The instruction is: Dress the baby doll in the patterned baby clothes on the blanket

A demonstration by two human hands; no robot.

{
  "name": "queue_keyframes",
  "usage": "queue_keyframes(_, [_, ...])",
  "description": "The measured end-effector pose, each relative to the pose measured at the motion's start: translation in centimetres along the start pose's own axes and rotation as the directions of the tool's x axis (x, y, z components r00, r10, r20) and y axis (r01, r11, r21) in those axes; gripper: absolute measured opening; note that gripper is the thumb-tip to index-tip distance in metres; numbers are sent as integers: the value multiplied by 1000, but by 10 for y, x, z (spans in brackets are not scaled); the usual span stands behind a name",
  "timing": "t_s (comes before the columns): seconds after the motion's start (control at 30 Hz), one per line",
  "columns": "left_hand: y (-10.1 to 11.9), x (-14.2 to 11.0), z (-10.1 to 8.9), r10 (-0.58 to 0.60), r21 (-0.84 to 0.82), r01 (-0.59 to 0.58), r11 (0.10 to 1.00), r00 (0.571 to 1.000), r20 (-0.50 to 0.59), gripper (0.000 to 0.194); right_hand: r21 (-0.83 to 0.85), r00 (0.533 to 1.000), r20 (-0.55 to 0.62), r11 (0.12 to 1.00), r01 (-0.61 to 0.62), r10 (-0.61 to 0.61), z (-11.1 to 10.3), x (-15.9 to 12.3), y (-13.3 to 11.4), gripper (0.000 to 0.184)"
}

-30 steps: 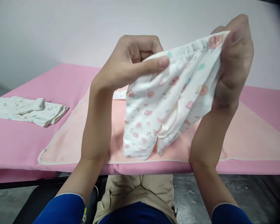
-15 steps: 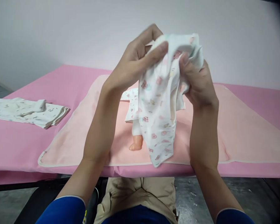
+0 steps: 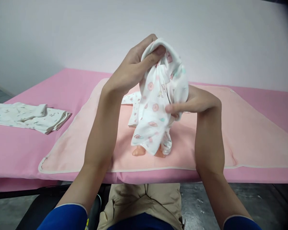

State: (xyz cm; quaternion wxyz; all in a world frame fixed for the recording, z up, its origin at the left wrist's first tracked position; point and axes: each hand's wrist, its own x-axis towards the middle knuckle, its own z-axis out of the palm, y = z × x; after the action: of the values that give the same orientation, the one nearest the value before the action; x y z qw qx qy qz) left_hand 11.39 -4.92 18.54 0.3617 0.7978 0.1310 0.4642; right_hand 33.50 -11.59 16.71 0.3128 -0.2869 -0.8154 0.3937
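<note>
White baby pants (image 3: 156,105) with small pink animal and flower prints hang upright in front of me, their waistband curved at the top. My left hand (image 3: 144,57) is closed on the waistband, thumb in front and fingers partly behind the cloth. Lower on the right side, my right hand (image 3: 194,100) grips the fabric, its thumb in front and other fingers mostly hidden. Behind the pants lies a doll, largely covered; its foot (image 3: 139,150) shows below the hem. A printed white sleeve (image 3: 132,99) of the doll's top sticks out at the left.
A peach mat (image 3: 86,147) with pale edging lies under the doll on a pink-covered table (image 3: 86,80). Folded white printed clothes (image 3: 28,115) rest at the left. A plain wall stands behind the table, and a black chair-like object is below left.
The pants have turned and shifted a little left and down. My right hand has slid from near the waistband to lower on the fabric; my left hand still holds the top.
</note>
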Motion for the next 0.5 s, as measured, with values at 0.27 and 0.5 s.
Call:
queue_keyframes(0.27, [-6,-3,-3,-110,-41,121,992,974,199,40,50,888,-447,988,147,-110,8,3,-5,30])
queue_keyframes(0.5, [-18,0,0,-133,-152,164,975,972,192,44,6,907,-409,994,111,-99,-6,-1,5,41])
